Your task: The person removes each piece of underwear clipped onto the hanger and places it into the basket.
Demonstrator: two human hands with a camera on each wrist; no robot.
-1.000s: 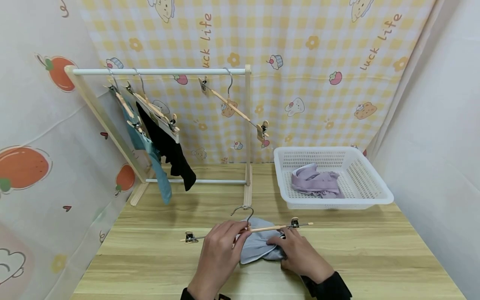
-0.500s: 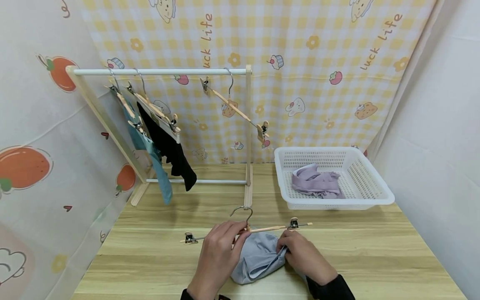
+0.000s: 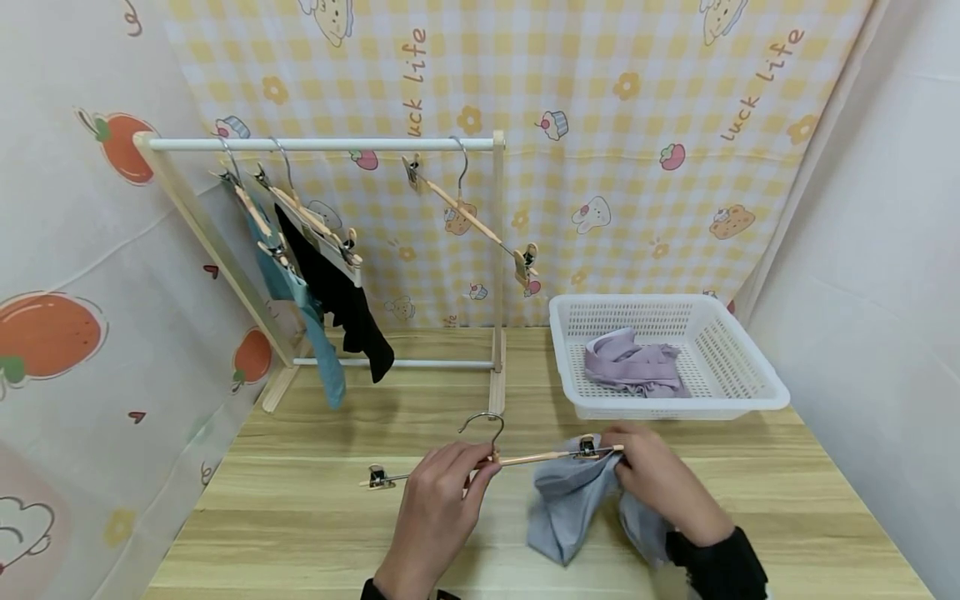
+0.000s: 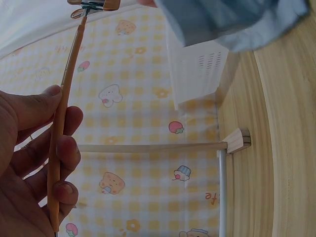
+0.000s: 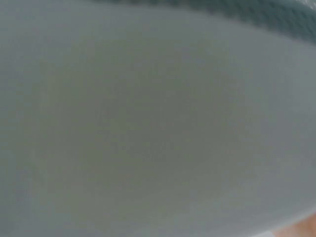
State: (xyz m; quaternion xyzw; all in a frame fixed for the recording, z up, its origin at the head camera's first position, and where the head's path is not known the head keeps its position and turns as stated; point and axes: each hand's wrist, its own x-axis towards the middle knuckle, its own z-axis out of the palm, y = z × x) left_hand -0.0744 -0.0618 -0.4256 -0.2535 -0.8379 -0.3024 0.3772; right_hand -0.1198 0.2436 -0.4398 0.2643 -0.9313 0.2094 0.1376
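Fingers of the left hand (image 3: 437,500) curl around the wooden hanger (image 3: 525,457) low in the frame. The right hand (image 3: 660,479) pinches grey cloth (image 3: 566,504) at its right clip. The white basket (image 3: 750,392), right of centre, holds lilac cloth (image 3: 630,367).

We see a grey-blue cloth (image 3: 570,508) near on the pale wood-grain table (image 3: 300,508), lilac cloth (image 3: 630,367) in the white basket (image 3: 750,383) at right, teal (image 3: 326,367) and black (image 3: 352,317) garments far left, and a yellow-checked backdrop (image 3: 600,83).
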